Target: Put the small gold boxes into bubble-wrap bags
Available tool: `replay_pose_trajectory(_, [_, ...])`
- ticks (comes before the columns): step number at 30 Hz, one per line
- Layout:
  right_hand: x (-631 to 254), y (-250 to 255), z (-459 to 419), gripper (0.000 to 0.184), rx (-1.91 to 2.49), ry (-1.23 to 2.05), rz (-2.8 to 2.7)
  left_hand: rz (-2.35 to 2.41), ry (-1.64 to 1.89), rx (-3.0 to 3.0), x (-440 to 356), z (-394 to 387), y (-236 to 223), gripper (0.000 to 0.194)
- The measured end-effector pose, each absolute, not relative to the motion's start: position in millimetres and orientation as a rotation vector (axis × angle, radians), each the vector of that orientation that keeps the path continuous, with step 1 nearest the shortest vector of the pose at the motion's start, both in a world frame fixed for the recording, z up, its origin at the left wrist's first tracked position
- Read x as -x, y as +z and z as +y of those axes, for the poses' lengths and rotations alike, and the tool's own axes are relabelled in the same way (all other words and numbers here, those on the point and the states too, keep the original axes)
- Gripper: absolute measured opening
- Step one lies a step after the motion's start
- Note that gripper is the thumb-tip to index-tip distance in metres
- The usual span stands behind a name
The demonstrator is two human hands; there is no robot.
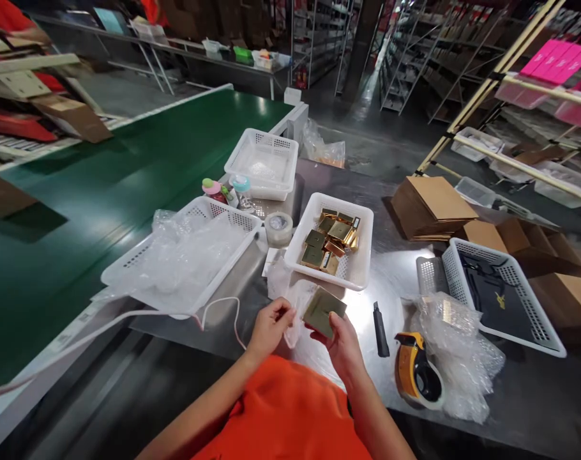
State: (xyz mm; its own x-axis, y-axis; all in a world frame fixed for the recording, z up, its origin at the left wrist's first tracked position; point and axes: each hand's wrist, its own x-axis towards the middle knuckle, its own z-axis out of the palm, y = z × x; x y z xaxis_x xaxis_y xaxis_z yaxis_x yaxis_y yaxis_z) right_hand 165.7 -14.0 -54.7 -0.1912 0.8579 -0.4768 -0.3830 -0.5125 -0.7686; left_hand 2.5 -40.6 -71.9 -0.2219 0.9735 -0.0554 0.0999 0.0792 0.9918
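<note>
- Warehouse shelving fills the upper part of the frame, with a green conveyor belt [128,166] running across the left side and a steel desk [396,281] in the centre and right.
- Both forearms come up from the bottom centre of the frame, above an orange garment [281,415], and meet just over the near edge of the desk.
- Left hand [270,327]: wrist bent slightly inward, fingers curled, its grip narrow and pinching the edge of a clear plastic bag [295,306].
- Right hand [341,345]: palm turned toward the left hand, thumb on top, its grip closed around the lower edge of a flat gold box [324,310], held tilted in mid-air at the bag's mouth.
- Just above the hands sits a white basket [362,255] with more gold boxes inside.
- At centre left, a second white basket [137,255] holds clear bags; a tape roll [278,227] lies between the two baskets.
- To the right of the right hand lie a black marker [380,329] and a yellow tape dispenser [415,374], the dispenser touching a heap of bubble wrap [463,358].
</note>
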Motion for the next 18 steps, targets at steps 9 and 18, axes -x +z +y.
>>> replay_pose_trajectory(9, [-170,-68,-36,0.025,1.289,0.858,-1.83,1.788,1.378,-1.471,-16,-50,-55,0.029])
replay_pose_trajectory(18, [-169,-62,-16,0.038,1.381,1.648,-0.804,1.686,0.991,-1.902,-15,-68,-59,0.031])
